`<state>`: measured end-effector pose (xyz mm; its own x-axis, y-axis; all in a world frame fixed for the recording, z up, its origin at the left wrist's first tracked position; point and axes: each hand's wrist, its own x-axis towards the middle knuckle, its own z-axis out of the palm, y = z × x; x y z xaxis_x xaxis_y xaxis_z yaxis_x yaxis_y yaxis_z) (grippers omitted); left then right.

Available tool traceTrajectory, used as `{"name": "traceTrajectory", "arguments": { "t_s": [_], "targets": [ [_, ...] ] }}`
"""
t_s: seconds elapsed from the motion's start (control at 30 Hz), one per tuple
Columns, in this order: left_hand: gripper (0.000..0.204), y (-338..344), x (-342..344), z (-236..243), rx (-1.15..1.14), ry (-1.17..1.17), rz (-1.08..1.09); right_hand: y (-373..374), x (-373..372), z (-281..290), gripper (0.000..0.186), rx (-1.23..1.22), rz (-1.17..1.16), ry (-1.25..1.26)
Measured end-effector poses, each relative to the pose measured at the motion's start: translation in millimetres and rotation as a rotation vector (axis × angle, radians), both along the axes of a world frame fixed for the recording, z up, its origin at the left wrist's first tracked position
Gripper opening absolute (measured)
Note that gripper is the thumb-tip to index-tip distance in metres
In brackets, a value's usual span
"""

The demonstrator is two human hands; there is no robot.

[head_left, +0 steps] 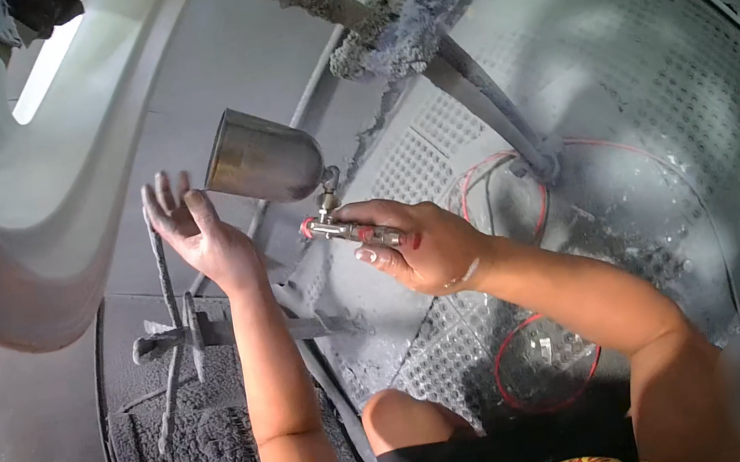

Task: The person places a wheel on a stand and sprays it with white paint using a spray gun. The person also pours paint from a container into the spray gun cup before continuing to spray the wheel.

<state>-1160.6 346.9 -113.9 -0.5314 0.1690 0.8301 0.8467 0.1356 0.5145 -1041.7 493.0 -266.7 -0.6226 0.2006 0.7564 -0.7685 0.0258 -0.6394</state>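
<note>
My right hand (426, 246) grips a small metal spray gun (356, 232) with red fittings. On top of the gun a steel cup (259, 152) leans over to the left. My left hand (198, 225) is raised just below and left of the cup's end, fingers apart and holding nothing; whether a fingertip touches the cup, I cannot tell. Left of that hand is a large pale moulded piece (49, 245) with curved openings.
A post (492, 113) crusted with grey overspray rises from the perforated floor (618, 13). A red hose (503, 385) loops across the floor. At lower left stand a coated bar (173, 340) and a thickly crusted surface (189, 437). My bare knee (397, 422) shows below.
</note>
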Motion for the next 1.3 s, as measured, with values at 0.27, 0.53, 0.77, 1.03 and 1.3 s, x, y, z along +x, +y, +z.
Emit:
{"name": "traceTrajectory", "arguments": {
  "t_s": [0.27, 0.53, 0.77, 1.03, 1.3],
  "targets": [
    [0.045, 12, -22, 21, 0.146, 0.202, 0.074, 19, 8, 23, 0.04, -0.056, -0.037, 0.153],
    [0.041, 8, -48, 33, 0.25, 0.283, -0.079, 51, 17, 54, 0.034, -0.156, -0.128, 0.345],
    [0.038, 25, 2, 30, 0.277, 0.416, -0.039, 72, 27, 76, 0.027, -0.382, -0.005, 0.299],
    [0.058, 73, 134, 5, 0.28, 0.476, -0.196, 77, 13, 79, 0.03, -0.33, -0.166, 0.281],
    [0.066, 15, 48, 20, 0.248, 0.276, -0.012, 70, 14, 86, 0.027, -0.324, -0.211, 0.305]
  ]
}}
